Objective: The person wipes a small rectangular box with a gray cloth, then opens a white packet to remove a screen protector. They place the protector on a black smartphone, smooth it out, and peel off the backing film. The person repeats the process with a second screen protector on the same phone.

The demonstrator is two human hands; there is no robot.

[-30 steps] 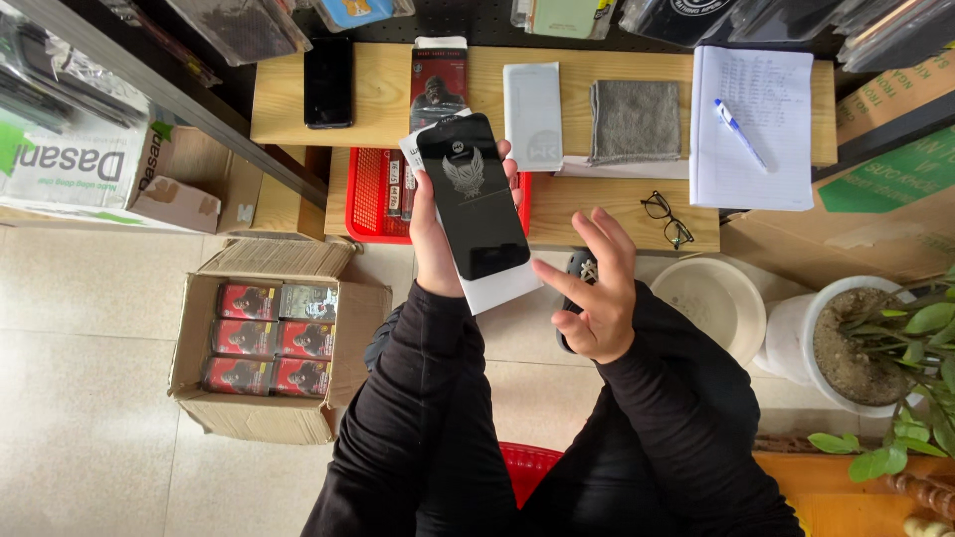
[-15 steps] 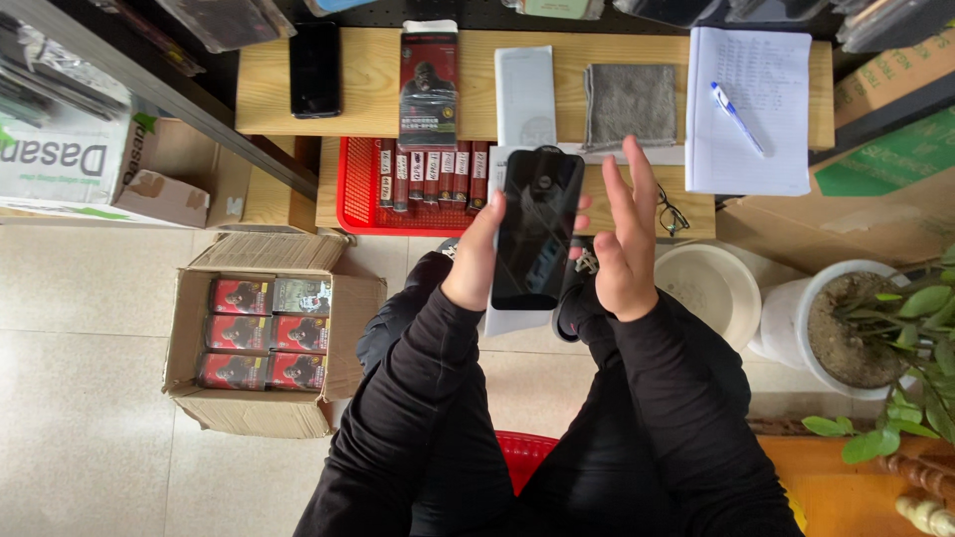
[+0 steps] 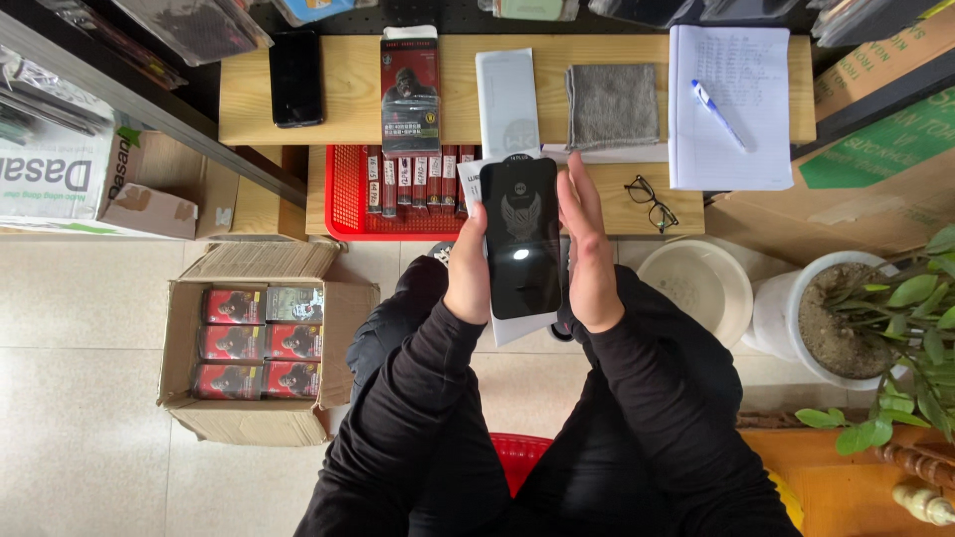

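Note:
My left hand [image 3: 468, 267] grips the left edge of a black glossy phone-shaped panel [image 3: 520, 237] with a winged emblem, held upright in front of me over a white sleeve [image 3: 517, 328] that shows below it. My right hand [image 3: 587, 254] presses flat against the panel's right edge, fingers straight and together. A small dark object sits under the right palm, mostly hidden. Both arms wear black sleeves.
A wooden shelf [image 3: 338, 99] holds a black phone [image 3: 295, 78], a dark red package [image 3: 409, 89], a white sleeve [image 3: 507, 99], a grey cloth [image 3: 612, 104] and a notebook with pen [image 3: 729, 104]. Red basket [image 3: 343, 194], glasses [image 3: 652, 202], cardboard box of red packs [image 3: 254, 343], white bowl [image 3: 696, 288], potted plant [image 3: 865, 318].
The panel has gone from tilted to upright and centred. My right hand moved from apart and below to flat against the panel's right edge. The view shifted slightly.

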